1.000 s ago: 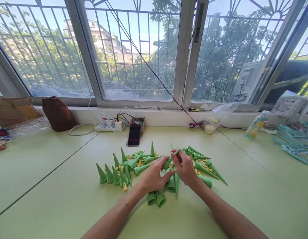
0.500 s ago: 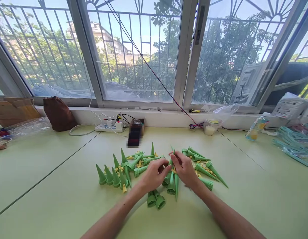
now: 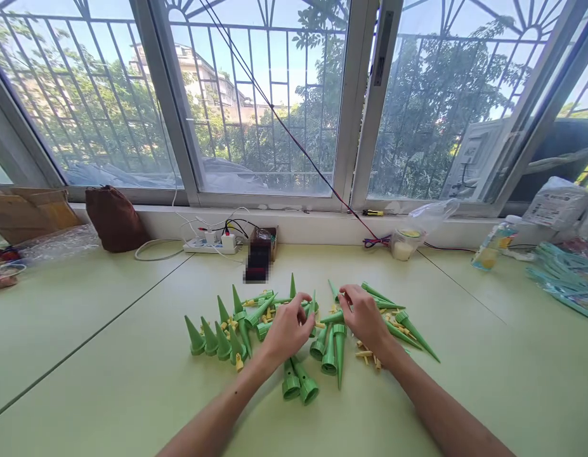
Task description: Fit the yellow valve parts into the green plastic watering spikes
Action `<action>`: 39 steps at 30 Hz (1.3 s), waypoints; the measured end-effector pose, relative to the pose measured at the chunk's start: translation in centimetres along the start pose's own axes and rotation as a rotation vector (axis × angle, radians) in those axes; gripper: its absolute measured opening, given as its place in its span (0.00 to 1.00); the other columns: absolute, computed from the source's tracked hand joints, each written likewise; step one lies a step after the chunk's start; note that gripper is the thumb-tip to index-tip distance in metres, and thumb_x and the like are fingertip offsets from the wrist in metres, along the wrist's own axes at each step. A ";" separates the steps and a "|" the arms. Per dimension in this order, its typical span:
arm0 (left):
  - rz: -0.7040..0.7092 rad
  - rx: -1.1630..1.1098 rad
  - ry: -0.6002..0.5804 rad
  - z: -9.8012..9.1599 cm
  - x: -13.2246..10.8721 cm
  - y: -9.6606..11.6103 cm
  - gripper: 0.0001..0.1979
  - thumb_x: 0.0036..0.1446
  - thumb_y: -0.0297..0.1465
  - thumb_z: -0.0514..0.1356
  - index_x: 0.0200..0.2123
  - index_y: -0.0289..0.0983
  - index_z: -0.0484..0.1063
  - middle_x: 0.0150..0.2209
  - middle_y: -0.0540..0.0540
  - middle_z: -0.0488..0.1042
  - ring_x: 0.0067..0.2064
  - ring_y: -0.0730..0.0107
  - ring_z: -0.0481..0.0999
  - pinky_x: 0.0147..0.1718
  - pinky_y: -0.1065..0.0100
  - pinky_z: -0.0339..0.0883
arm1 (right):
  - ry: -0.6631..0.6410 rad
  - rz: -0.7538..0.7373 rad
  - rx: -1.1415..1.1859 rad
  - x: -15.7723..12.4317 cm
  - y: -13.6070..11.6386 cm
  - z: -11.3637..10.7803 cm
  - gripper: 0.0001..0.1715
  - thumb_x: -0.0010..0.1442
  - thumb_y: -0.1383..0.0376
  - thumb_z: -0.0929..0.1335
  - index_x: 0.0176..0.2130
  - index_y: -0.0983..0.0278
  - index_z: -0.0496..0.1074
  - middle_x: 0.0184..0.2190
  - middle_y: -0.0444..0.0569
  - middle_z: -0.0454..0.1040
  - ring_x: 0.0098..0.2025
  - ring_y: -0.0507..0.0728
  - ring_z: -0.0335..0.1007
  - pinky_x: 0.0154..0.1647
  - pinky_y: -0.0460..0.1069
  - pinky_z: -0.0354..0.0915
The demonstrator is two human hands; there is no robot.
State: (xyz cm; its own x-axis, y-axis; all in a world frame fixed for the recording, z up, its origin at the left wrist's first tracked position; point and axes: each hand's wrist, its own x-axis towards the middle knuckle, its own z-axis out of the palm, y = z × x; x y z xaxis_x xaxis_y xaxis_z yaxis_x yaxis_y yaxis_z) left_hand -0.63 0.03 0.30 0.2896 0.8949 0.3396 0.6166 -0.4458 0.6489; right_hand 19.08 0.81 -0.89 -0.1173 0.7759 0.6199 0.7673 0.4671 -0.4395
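Up against the fingertips of our left hand (image 3: 287, 327) is an upright green plastic spike (image 3: 314, 306), which we seem to have pinched between thumb and bent fingers with scarcely a gap. To the right of that grip, our right hand (image 3: 363, 322) has its fingers half curled downward beside a lying spike (image 3: 332, 317); we cannot tell whether it has hold of anything. We judge the step in hand to be the handling of a single spike, and the next move to call for a light, steady left pinch and room for the right fingertips among the loose parts. Toward us from the gap between our hands lie three spikes (image 3: 329, 357), and nearer still, a pair of spikes (image 3: 290, 385) with wide ends facing us. Yellow pegs (image 3: 364, 354) lie just on our side of the right hand; left of the left hand, four upright spikes (image 3: 209, 341) make a row. All rest on a pale green table (image 3: 108, 381). Beyond our grip are a power strip (image 3: 193, 246) and brown drawstring bag (image 3: 115, 221) to the left, a plastic cup (image 3: 404, 247) and drink bottle (image 3: 493, 247) to the right, below metal-framed windows (image 3: 353, 127).
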 end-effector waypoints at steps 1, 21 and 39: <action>-0.001 0.021 -0.019 0.2 0.0 -0.1 0.10 0.59 0.32 0.55 0.44 0.37 0.68 0.20 0.54 0.70 0.23 0.71 0.68 0.27 0.71 0.57 | -0.023 -0.009 -0.020 0.0 0.1 0.0 0.10 0.66 0.69 0.61 0.37 0.66 0.70 0.33 0.51 0.72 0.36 0.58 0.67 0.40 0.50 0.62; 0.062 0.139 0.161 0.2 0.1 -0.3 0.07 0.61 0.32 0.54 0.36 0.38 0.71 0.18 0.55 0.66 0.21 0.73 0.66 0.27 0.71 0.56 | -0.393 -0.346 -0.109 0.3 -1.4 1.4 0.11 0.64 0.75 0.63 0.39 0.65 0.73 0.38 0.50 0.71 0.42 0.57 0.63 0.47 0.50 0.60; 0.081 0.142 0.154 0.5 0.0 -0.4 0.06 0.60 0.30 0.54 0.33 0.38 0.70 0.17 0.56 0.62 0.20 0.74 0.62 0.26 0.72 0.53 | -0.512 -0.332 -0.148 0.6 -1.1 1.2 0.20 0.58 0.79 0.63 0.44 0.63 0.76 0.43 0.51 0.71 0.46 0.58 0.62 0.51 0.52 0.57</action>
State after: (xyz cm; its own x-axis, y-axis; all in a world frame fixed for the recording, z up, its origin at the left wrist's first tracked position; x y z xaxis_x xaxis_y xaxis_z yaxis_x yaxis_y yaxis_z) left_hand -0.54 0.27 -0.30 0.2336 0.8377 0.4936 0.6961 -0.4985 0.5167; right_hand 17.36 1.30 -0.80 -0.6230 0.7215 0.3022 0.7130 0.6827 -0.1599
